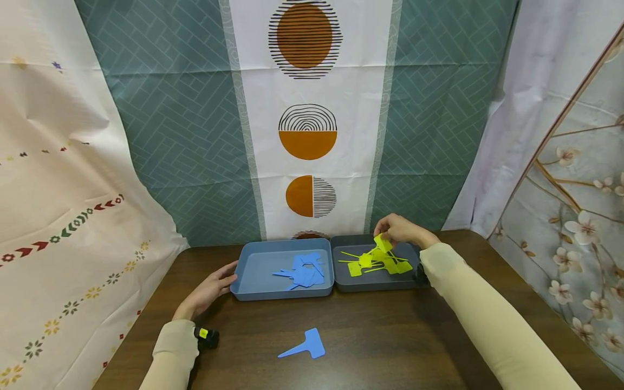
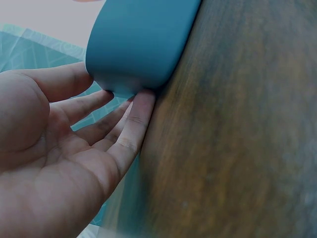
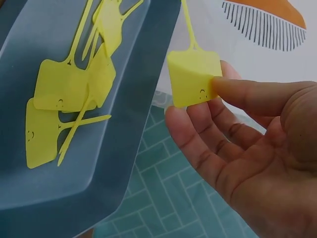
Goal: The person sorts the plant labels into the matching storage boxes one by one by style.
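Observation:
My left hand (image 1: 209,290) is at the left end of the blue tray (image 1: 253,295). In the left wrist view its fairly straight fingertips touch the tray's outer wall (image 2: 138,44). Over the dark grey tray (image 1: 351,287), my right hand (image 1: 401,229) pinches a yellow T-shaped plant label (image 3: 190,79) between thumb and fingers, its stem pointing away from the palm. Below it, several yellow plant labels (image 3: 59,84) lie in a loose heap in the grey tray. A pile of blue plant labels (image 1: 304,276) rests in the blue tray's right half.
One blue plant label (image 1: 312,344) lies alone on the brown wooden table (image 1: 380,346), in front of the trays. The two trays stand side by side near the back edge. Behind them hangs a patterned cloth (image 1: 185,135), with more draped fabric at both sides.

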{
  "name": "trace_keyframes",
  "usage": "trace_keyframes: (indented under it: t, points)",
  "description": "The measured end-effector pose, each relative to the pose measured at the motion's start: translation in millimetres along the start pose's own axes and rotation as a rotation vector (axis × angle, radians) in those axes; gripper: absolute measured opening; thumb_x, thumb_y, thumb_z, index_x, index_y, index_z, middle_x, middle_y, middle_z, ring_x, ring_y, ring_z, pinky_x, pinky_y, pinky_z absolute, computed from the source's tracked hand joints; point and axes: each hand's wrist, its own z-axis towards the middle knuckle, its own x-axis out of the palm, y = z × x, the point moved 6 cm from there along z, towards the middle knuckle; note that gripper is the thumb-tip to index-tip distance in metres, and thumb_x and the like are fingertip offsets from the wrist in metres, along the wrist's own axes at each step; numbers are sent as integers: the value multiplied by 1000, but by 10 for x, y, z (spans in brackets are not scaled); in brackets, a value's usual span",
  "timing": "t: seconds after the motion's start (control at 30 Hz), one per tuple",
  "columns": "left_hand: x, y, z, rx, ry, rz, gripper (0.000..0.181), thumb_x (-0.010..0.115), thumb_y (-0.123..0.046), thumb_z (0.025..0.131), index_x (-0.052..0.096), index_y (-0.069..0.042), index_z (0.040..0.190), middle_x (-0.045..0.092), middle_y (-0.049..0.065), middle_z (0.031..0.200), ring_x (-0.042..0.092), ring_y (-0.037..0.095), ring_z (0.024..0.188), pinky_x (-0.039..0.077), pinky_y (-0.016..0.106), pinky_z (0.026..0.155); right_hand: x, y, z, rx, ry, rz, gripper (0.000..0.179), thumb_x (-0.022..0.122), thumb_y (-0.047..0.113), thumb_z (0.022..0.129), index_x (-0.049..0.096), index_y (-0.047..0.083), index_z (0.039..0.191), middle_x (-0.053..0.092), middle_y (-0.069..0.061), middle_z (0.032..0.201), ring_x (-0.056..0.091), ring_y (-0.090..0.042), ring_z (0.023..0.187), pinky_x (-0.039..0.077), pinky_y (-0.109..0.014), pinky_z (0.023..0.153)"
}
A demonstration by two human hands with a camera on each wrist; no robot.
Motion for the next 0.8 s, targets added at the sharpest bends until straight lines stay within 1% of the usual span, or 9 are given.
trace_keyframes:
  t: [0.03,0.1,0.23,0.3,0.37,0.5,0.6,0.7,0.8]
  points:
    - [1,0,1,0,1,4,64,45,-18,113,13,0,166,19,32,165,29,48,150,31,60,120,1,-17,9,9,0,-1,21,53,-5,100,70,-4,112,68,-18,106,62,-28,83,56,-33,63]
    - [-1,2,0,-4,-1,4,64,45,-18,113,13,-1,166,20,32,165,29,48,150,30,60,120,-1,-44,29,8,-3,-39,24,52,-5,100,70,-4,116,66,-22,110,60,-29,87,55,-35,68]
    - [-6,12,8,-10,-2,23,64,44,-20,113,13,-1,166,20,32,165,30,48,150,31,58,120,-33,-72,44,4,-17,-110,30,53,-4,100,68,-2,126,60,-29,124,59,-38,104,55,-45,84]
    - [-11,18,16,-18,-9,20,63,44,-20,113,14,-2,166,21,31,165,30,47,150,31,57,121,-48,-68,40,-5,-18,-134,30,54,-3,100,68,-2,127,58,-31,129,59,-41,112,55,-50,88]
    - [-14,24,23,-23,-13,21,63,44,-20,113,15,-3,166,20,30,166,30,46,150,31,57,121,-54,-68,30,-4,-14,-138,29,54,-2,101,68,-3,126,58,-32,131,59,-44,114,55,-52,90]
    - [-18,20,21,-17,-10,16,63,44,-19,113,14,-2,166,19,30,166,28,47,151,29,59,121,-53,-63,10,-7,-8,-135,28,54,-1,101,68,-2,125,59,-31,130,60,-43,114,55,-51,89]
    - [-17,18,13,-12,-4,19,63,43,-19,113,13,-1,166,18,32,165,27,49,151,29,59,121,-28,-49,-5,-18,-9,-117,28,54,1,101,69,-1,125,60,-30,132,61,-43,115,55,-52,93]
    - [-16,28,9,-21,-8,23,63,43,-19,113,14,-1,166,19,31,165,27,48,151,29,58,121,15,-7,-39,-49,-6,-94,27,54,2,102,69,-1,124,60,-29,134,60,-45,120,54,-55,98]
    - [-13,31,9,-25,-12,27,63,43,-19,113,14,-2,166,20,30,165,28,47,151,30,57,121,69,51,-90,-92,1,-84,25,53,4,105,70,1,123,62,-27,132,60,-43,120,53,-56,100]
